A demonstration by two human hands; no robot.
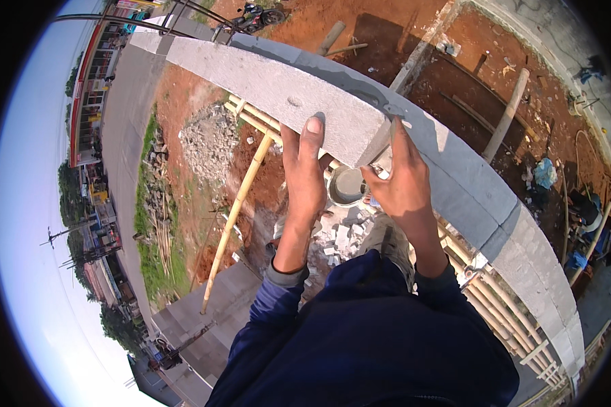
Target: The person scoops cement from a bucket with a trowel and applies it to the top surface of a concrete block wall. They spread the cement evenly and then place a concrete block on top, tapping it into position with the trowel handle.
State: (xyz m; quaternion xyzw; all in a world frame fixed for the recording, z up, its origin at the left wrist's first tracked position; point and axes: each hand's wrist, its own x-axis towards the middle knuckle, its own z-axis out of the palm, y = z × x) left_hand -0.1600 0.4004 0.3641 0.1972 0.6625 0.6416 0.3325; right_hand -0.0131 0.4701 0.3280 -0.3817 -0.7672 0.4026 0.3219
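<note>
A long pale grey concrete block (271, 85) lies along the top of a block wall (455, 180), its near end in front of me. My left hand (304, 169) grips the block's near-side edge, thumb up against its face and the other fingers partly hidden below. My right hand (406, 186) is at the block's end, fingers stretched along the end face and thumb by the lower corner. Wet dark grey mortar (360, 88) shows along the block's far side. Below, between my arms, a round bucket (347, 185) holds grey material.
Bamboo poles (241, 210) form scaffolding on my side of the wall, with more poles (509, 319) at right. Broken white rubble (343, 237) lies by my legs. Beyond the wall are red soil, a timber post (508, 115) and a motorbike (258, 17). A road runs at left.
</note>
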